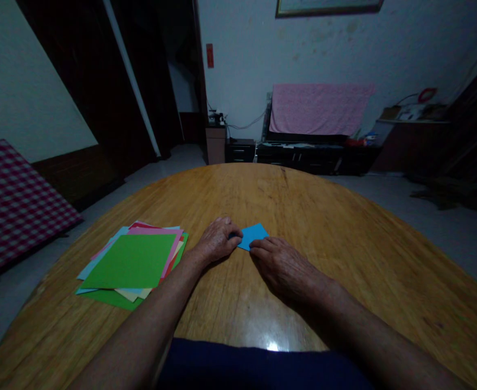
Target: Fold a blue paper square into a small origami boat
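Observation:
A small folded piece of blue paper [253, 235] lies on the wooden table in front of me, between my two hands. My left hand [219, 238] has its fingers curled together at the paper's left corner, pinching it. On the near right edge of the paper, the bent fingers of my right hand [281, 262] press down close together. The fingertips partly cover the paper's corners. Left of my left forearm sits a loose stack of coloured paper sheets [130, 262], with a green one on top and pink, red, light blue and yellow edges sticking out.
The round wooden table [344, 238] has its far edge beyond my hands. Across the room, a pink cloth [320, 108] hangs over a screen on a low black cabinet [295, 157]. A red-and-white checked cloth [14, 203] covers something at the left.

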`<action>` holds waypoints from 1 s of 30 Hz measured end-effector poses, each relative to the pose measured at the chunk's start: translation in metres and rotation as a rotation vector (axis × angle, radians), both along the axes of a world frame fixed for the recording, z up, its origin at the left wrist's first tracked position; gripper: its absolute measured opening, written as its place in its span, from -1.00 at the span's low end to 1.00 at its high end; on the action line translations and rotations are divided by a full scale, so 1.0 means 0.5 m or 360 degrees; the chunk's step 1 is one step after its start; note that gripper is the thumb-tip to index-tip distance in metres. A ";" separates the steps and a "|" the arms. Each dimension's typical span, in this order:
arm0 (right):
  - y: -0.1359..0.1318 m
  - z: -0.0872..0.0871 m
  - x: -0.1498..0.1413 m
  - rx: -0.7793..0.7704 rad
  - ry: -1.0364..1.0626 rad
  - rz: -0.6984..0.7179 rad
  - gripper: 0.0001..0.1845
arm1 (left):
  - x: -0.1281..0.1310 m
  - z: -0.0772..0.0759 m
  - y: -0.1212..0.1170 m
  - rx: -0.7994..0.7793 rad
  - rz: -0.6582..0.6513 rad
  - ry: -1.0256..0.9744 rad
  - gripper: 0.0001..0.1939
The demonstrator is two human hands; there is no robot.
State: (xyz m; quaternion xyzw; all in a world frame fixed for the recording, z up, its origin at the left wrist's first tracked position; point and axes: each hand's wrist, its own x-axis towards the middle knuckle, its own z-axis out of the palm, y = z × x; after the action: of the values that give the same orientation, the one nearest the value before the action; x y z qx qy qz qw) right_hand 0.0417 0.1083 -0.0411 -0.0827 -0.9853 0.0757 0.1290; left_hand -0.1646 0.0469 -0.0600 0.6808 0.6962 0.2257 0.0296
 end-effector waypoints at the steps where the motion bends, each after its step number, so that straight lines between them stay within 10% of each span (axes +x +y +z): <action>1: 0.000 -0.001 -0.002 0.0015 0.0001 -0.0004 -0.74 | -0.002 -0.002 -0.001 0.0016 -0.0004 -0.0004 -0.80; 30: -0.004 -0.005 -0.009 0.0004 0.0005 -0.0069 -0.69 | -0.003 -0.002 -0.001 -0.0003 -0.0024 0.0073 -0.72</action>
State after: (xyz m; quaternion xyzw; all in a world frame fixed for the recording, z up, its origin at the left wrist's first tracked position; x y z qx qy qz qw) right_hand 0.0374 0.1064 -0.0438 -0.1037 -0.9832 0.0719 0.1321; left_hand -0.1661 0.0462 -0.0610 0.6912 0.6916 0.2090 0.0158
